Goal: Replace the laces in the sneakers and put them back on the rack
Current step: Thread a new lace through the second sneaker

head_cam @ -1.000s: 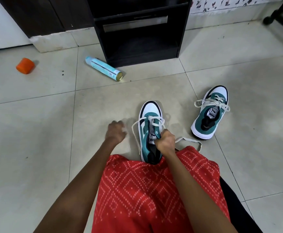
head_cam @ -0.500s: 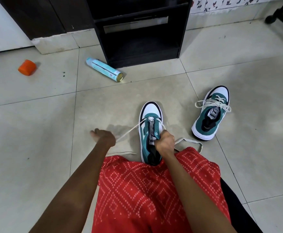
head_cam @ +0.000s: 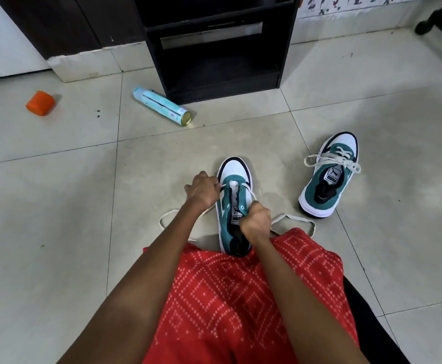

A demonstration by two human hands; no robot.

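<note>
A teal and white sneaker (head_cam: 237,174) stands on the tiled floor right in front of my knees, toe pointing away. My left hand (head_cam: 202,191) is against its left side and pinches the white lace (head_cam: 167,215) near the front eyelets. My right hand (head_cam: 255,222) grips the sneaker's right upper beside the tongue. Loose lace ends trail on the floor on both sides. A second matching sneaker (head_cam: 329,177), laced, stands to the right. The black shoe rack (head_cam: 214,46) is at the back.
A light blue spray can (head_cam: 162,106) lies on the floor left of the rack. An orange cap (head_cam: 40,103) lies at the far left. A black stand's foot (head_cam: 435,22) shows at the top right. My red patterned garment (head_cam: 240,298) fills the foreground.
My left hand had pulled the lace out to the left, then came back to the sneaker's left side near the front eyelets. My right hand stayed on the sneaker.
</note>
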